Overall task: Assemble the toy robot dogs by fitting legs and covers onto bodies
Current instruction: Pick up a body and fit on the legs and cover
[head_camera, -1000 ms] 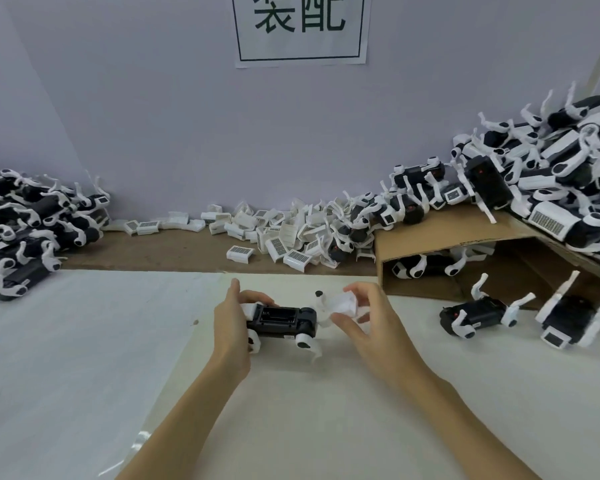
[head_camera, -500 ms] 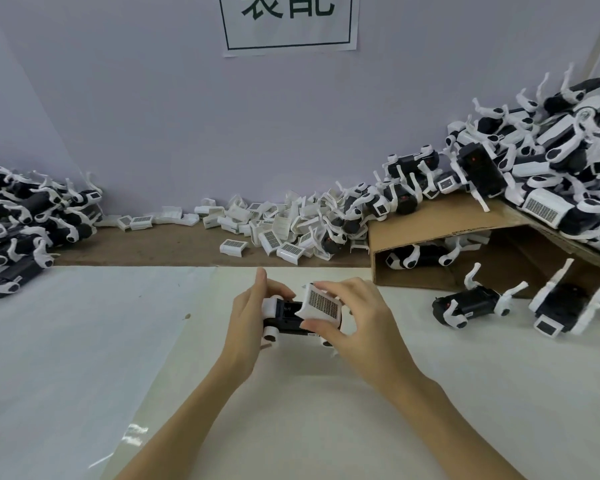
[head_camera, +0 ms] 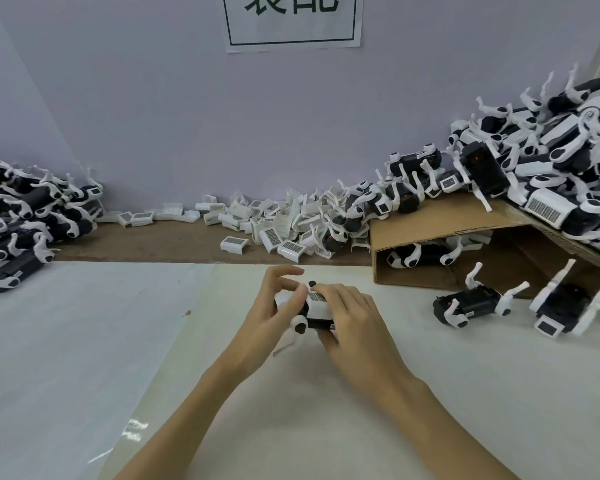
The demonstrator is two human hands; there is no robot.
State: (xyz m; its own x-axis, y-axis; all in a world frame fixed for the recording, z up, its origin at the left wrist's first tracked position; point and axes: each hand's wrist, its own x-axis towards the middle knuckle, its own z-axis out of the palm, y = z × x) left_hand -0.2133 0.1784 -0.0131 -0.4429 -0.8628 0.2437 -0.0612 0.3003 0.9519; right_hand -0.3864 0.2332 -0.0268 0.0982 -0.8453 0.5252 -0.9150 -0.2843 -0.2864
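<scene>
The left hand (head_camera: 274,306) and right hand (head_camera: 347,315) both grip one toy robot dog (head_camera: 309,311) between them, just above the desk (head_camera: 291,410). Right fingers press its white cover (head_camera: 317,301). Beyond the hands lie loose covers (head_camera: 274,226).

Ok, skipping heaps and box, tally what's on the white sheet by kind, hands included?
Black-and-white plastic toy robot dog in both hands' grip: 1
Loose black-and-white toy robot dogs lying at right: 2
Hands, left hand and right hand: 2
Total: 5
</scene>
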